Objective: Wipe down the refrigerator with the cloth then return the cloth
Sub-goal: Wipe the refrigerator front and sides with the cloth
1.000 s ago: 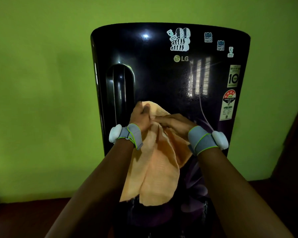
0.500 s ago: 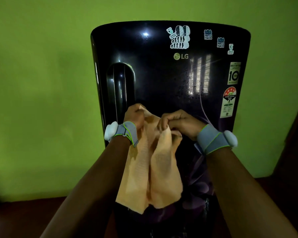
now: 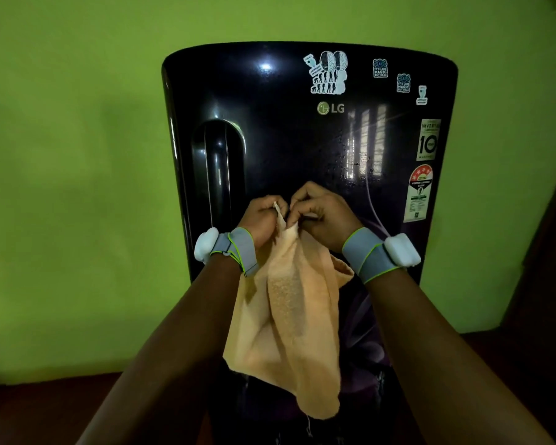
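Observation:
A glossy black refrigerator stands straight ahead against a green wall, with stickers along its top and right edge. In front of its door hangs an orange cloth, folded lengthwise and drooping down. My left hand pinches the cloth's top edge on the left. My right hand pinches the same top edge right beside it, knuckles almost touching the left hand. Both wrists wear grey bands with white sensor pods.
The recessed door handle runs vertically on the door's left side, just above my left wrist. The green wall flanks the refrigerator on both sides. A dark brown floor shows at the bottom, and a dark edge rises at far right.
My hands have drawn together at the cloth's top edge. The cloth has been gathered from a loose spread into a narrower hanging fold.

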Tool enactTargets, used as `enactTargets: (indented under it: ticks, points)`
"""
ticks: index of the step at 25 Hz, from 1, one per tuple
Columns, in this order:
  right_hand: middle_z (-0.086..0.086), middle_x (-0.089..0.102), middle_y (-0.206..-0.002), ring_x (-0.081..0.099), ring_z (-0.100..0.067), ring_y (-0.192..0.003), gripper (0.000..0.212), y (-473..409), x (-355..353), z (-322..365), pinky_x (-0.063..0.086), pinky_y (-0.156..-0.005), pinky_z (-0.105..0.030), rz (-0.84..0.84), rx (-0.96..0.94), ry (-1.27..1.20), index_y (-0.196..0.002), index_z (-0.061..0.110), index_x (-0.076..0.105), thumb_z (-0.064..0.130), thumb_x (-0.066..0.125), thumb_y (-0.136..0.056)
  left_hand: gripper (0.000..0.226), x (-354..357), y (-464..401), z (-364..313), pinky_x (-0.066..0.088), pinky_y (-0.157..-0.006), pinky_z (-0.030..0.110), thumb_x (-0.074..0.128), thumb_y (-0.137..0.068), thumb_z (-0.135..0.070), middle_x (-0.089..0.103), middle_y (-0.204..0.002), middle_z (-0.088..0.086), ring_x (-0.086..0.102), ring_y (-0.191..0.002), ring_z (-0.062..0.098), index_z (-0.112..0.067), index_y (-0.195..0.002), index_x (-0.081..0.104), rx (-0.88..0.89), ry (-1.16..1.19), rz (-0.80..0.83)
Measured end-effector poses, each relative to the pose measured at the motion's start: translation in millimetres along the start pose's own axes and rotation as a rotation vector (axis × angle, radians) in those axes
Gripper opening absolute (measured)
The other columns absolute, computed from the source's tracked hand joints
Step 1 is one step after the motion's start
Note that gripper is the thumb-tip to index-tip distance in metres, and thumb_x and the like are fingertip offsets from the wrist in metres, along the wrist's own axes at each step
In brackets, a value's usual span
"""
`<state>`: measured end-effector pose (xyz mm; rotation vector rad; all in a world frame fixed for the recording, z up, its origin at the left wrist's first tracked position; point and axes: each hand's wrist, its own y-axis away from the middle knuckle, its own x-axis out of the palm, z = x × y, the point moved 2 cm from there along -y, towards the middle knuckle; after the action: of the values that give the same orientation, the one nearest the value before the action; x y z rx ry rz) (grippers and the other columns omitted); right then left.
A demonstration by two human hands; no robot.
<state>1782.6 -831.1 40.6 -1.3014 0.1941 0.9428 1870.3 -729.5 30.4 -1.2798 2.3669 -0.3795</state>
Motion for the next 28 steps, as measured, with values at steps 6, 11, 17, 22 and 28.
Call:
enactTargets:
  ticks: [6, 11, 17, 22, 28]
  points:
    - [0.003, 0.047, -0.093, 0.05, -0.004, -0.076, 0.041, -4, -8, 9, 0.04, -0.069, -0.003, -0.046, 0.083, -0.104, -0.102, 0.009, 0.069, 0.0, 0.081, -0.064, 0.036, -3, -1, -3, 0.041, -0.049, 0.013, 0.044, -0.084, 0.02, 0.051, -0.075, 0.002, 0.051, -0.056, 0.004, -0.016, -0.088, 0.047, -0.001, 0.158, 0.111]
    - [0.005, 0.052, -0.083, 0.052, -0.011, -0.074, 0.018, 2, -3, 0, 0.042, -0.069, -0.018, -0.073, 0.173, -0.085, -0.076, 0.012, 0.065, 0.016, 0.081, -0.069, 0.034, -4, -2, -7, 0.041, -0.058, 0.01, 0.047, -0.087, 0.013, 0.05, -0.077, 0.0, 0.051, -0.063, 0.001, -0.02, -0.08, 0.046, 0.019, 0.156, -0.006]
    - [0.005, 0.056, -0.083, 0.053, -0.017, -0.079, 0.018, 6, -11, -12, 0.041, -0.071, -0.026, -0.287, 0.495, 0.009, -0.089, 0.018, 0.057, 0.028, 0.07, -0.081, 0.028, 3, 2, -6, 0.037, -0.051, 0.01, 0.049, -0.092, -0.001, 0.055, -0.045, -0.013, 0.046, -0.048, -0.004, -0.017, -0.069, 0.055, -0.023, 0.096, 0.036]
    - [0.002, 0.062, -0.092, 0.06, -0.024, -0.09, 0.016, 7, -12, -8, 0.046, -0.081, -0.032, -0.267, 0.535, 0.011, -0.093, 0.021, 0.061, 0.03, 0.068, -0.082, 0.031, 13, 5, -3, 0.034, -0.052, 0.02, 0.045, -0.091, -0.002, 0.048, -0.042, -0.011, 0.042, -0.052, 0.006, -0.014, -0.064, 0.053, -0.091, 0.159, 0.106]
    - [-0.001, 0.057, -0.083, 0.056, -0.018, -0.079, 0.009, 4, -22, 0, 0.046, -0.078, -0.035, -0.393, 0.381, -0.21, -0.083, 0.022, 0.059, 0.014, 0.062, -0.087, 0.048, 26, 21, -11, 0.046, -0.054, 0.016, 0.041, -0.097, -0.018, 0.061, -0.051, -0.007, 0.056, -0.049, 0.003, -0.017, -0.057, 0.068, -0.192, 0.542, 0.301]
